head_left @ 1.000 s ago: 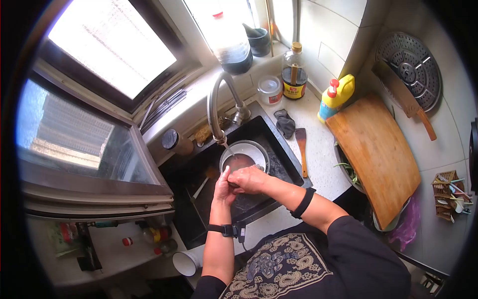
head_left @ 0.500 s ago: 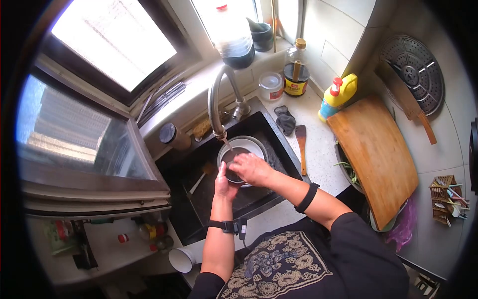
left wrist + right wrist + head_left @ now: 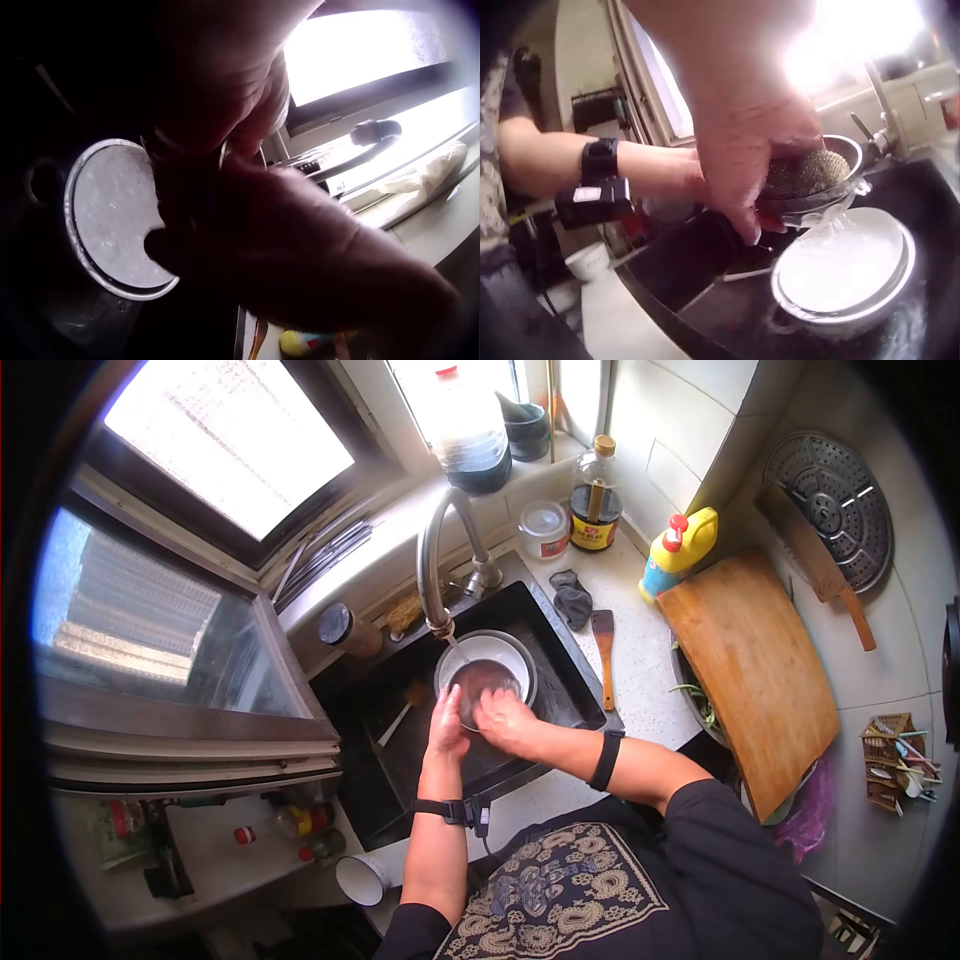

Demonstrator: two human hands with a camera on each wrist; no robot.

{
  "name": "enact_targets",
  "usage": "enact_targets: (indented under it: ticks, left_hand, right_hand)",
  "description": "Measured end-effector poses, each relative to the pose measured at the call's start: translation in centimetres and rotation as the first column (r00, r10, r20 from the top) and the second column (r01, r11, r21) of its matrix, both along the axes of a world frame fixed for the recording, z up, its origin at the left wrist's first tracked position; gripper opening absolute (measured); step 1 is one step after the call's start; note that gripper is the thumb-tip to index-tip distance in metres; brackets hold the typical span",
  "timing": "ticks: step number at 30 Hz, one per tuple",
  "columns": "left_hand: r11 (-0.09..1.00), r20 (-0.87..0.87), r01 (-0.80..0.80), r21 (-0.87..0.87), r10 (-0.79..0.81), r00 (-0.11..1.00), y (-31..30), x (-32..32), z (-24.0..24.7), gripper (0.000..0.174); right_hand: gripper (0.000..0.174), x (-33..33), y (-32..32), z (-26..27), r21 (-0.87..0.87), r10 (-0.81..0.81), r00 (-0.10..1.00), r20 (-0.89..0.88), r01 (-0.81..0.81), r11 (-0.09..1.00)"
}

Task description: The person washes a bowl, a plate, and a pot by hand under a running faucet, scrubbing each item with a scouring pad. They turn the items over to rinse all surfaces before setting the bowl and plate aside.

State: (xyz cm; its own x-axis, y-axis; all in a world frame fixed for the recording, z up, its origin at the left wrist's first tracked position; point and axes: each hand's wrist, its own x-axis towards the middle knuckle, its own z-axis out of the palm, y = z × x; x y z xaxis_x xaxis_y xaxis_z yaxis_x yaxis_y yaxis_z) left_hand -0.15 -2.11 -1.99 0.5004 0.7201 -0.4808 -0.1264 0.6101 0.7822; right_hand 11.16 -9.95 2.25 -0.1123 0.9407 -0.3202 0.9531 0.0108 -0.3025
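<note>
Over the black sink (image 3: 560, 695) the left hand (image 3: 447, 725) holds a small metal bowl (image 3: 482, 680) by its left side, the fingers curled onto the rim and the thumb lying along the outer wall. The bowl is tilted and held clear of the sink bottom, right under the spout of the curved tap (image 3: 432, 560). The right hand (image 3: 505, 718) comes at the bowl from the near edge. Its fingers are bent and closed on a round scouring pad (image 3: 810, 174), pressing it against the inside of the bowl, so the pad sits between the fingertips and the metal. In the right wrist view water (image 3: 826, 225) runs off the bowl's lower lip onto a white dish (image 3: 847, 266) that sits in the sink directly underneath. On the counter to the right of the sink lie a wooden spatula (image 3: 605, 650), a yellow bottle (image 3: 680, 550) and a large cutting board (image 3: 750, 670).
</note>
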Motion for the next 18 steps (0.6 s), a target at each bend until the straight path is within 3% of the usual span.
enact_targets:
  ticks: [1, 2, 4, 5, 6, 8, 9, 10, 11, 12, 13, 14, 15, 16, 17, 18]
  left_hand:
    - [0.994, 0.074, 0.022, -0.103, -0.015, 0.997, 0.5, -0.2, -1.1, 0.043]
    - [0.978, 0.148, 0.051, -0.202, -0.021, 0.989, 0.9, -0.3, -1.8, 0.042]
    - [0.920, 0.255, 0.127, -0.370, -0.030, 0.966, 1.5, -0.5, -2.3, 0.038]
    - [0.944, 0.144, 0.098, -0.315, -0.055, 0.988, 1.5, -0.4, -1.2, 0.037]
    - [0.963, 0.029, 0.077, -0.257, -0.072, 0.997, 1.2, -0.2, 0.7, 0.037]
    - [0.977, -0.169, 0.078, -0.197, -0.113, 0.979, 1.2, 0.1, 3.3, 0.034]
    - [0.982, -0.124, 0.093, -0.163, -0.114, 0.986, 1.5, 0.2, 2.7, 0.033]
    - [0.986, -0.080, 0.105, -0.129, -0.116, 0.990, 2.0, 0.1, 1.2, 0.032]
    - [0.989, -0.036, 0.114, -0.091, -0.118, 0.992, 2.6, 0.0, -0.7, 0.031]
    - [0.975, 0.037, 0.125, -0.186, -0.121, 0.992, 3.6, -0.4, -3.9, 0.033]
    - [0.968, 0.093, 0.124, -0.220, -0.106, 0.990, 3.1, 0.1, -2.6, 0.036]
    - [0.959, 0.147, 0.124, -0.254, -0.089, 0.985, 1.9, 0.9, 0.2, 0.040]
    - [0.949, 0.198, 0.126, -0.288, -0.069, 0.978, 1.2, 1.4, 2.0, 0.044]
    - [0.945, 0.200, 0.154, -0.289, -0.098, 0.975, 1.1, 1.4, 2.7, 0.055]
    - [0.940, 0.196, 0.139, -0.310, -0.079, 0.977, 0.9, 1.5, 3.3, 0.056]
    - [0.936, 0.192, 0.122, -0.331, -0.060, 0.980, 0.5, 1.6, 4.0, 0.058]
  right_hand:
    - [0.042, -0.1, 0.2, 2.1, -0.189, -0.045, 0.989, -0.138, 0.018, 0.982]
    - [0.041, 0.1, 0.3, 3.5, -0.154, -0.047, 0.964, -0.261, 0.007, 0.988]
    - [0.041, 1.1, 0.7, 1.5, 0.240, 0.123, 0.986, -0.116, -0.092, 0.966]
    - [0.041, 1.5, 0.6, -0.1, 0.421, 0.181, 0.983, -0.025, -0.154, 0.894]
    - [0.040, 2.1, 0.1, -2.1, 0.608, 0.121, 0.987, 0.106, -0.161, 0.777]
    - [0.033, 2.1, -0.6, -2.2, 0.504, 0.082, 0.962, 0.262, -0.208, 0.838]
    - [0.030, 2.2, -0.8, -2.4, 0.447, 0.068, 0.938, 0.339, -0.224, 0.866]
    - [0.022, 2.2, -0.4, -0.3, 0.257, 0.128, 0.983, 0.131, -0.159, 0.953]
    - [0.022, 2.2, 0.1, 0.4, 0.244, 0.076, 0.997, -0.026, -0.067, 0.968]
    - [0.023, 2.1, 0.6, 0.9, 0.215, 0.016, 0.983, -0.184, 0.025, 0.976]
    - [0.024, 2.2, 1.2, 1.2, 0.174, -0.047, 0.941, -0.335, 0.111, 0.978]
    - [0.036, 2.5, 2.4, 0.0, 0.189, -0.085, 0.847, -0.525, 0.214, 0.958]
    - [0.037, 2.8, 3.2, -0.7, 0.258, -0.060, 0.818, -0.573, 0.249, 0.933]
    - [0.031, 3.0, 3.4, -0.6, 0.236, -0.078, 0.818, -0.570, 0.254, 0.938]
    - [0.026, 3.1, 3.6, -0.4, 0.213, -0.097, 0.818, -0.567, 0.259, 0.942]
    - [0.023, 3.0, 3.4, -0.3, 0.278, -0.029, 0.868, -0.496, 0.190, 0.942]
